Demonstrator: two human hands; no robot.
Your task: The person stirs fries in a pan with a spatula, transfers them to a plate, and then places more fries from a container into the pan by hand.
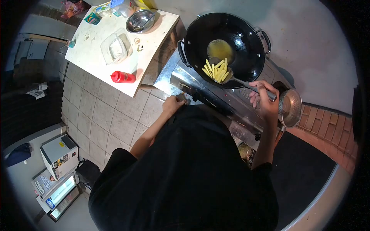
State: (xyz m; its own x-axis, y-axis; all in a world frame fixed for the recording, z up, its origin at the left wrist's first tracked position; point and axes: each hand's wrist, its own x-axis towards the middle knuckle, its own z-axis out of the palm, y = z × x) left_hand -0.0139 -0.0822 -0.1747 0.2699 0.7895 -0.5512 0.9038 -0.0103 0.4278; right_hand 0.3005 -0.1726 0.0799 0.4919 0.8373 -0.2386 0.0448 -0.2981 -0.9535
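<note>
My right hand is wrapped round the handle of a metal spatula, which reaches into a large black wok. Cut potato fries lie in a heap on and around the spatula's blade, by the wok's near wall. Yellow oil pools at the bottom, just beyond the fries. Low at the front left corner of the gas stove, my left hand has its fingers closed at a small dark, roundish piece. Whether that piece is a stove knob I cannot make out.
A hammered metal pan sits right of my right hand. On the white table at left are a red squeeze bottle, a clear plastic container and a steel bowl. A wall stands behind the wok.
</note>
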